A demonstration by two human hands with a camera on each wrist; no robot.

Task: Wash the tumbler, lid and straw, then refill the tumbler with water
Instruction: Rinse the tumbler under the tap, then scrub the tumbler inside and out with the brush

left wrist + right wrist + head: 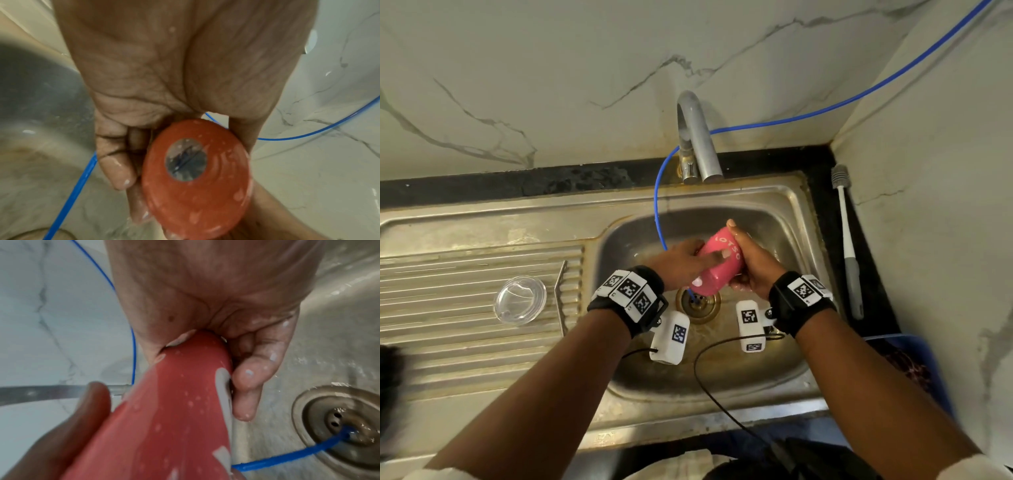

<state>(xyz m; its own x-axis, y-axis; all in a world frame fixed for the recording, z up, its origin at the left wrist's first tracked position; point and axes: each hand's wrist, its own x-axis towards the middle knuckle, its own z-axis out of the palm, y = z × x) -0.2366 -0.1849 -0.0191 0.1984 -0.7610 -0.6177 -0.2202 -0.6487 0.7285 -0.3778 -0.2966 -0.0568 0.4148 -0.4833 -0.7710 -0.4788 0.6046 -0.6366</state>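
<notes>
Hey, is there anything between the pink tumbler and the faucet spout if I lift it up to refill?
Nothing visible blocks it. Both hands hold the tumbler over the drain, below and in front of the spout. The blue tube runs down just left of that path.

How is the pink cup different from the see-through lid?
The pink tumbler is solid-coloured with white lettering; the lid is clear. The tumbler is held tilted over the sink by the left hand and right hand; the lid lies flat and untouched on the draining board. The tumbler is tall, the lid flat. Both are round.
</notes>
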